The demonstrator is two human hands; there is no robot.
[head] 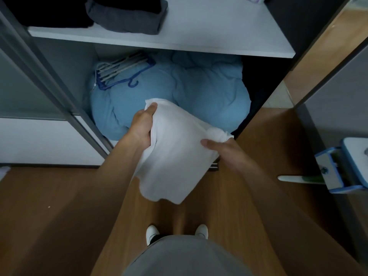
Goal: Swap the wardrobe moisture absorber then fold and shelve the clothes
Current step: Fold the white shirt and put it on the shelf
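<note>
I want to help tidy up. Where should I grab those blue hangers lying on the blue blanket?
Probably by the hook of the blue hangers, pinching the neck just behind it with your fingers. Come in low from the front: the hook points out toward the opening, the shelf sits close overhead, and the bundle lies flat on the soft blanket.

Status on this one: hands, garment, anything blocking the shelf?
Left hand, right hand both grip white garment, bunched, not shelved. Shelf part bare beside folded grey clothes. No blockage seen.
</note>
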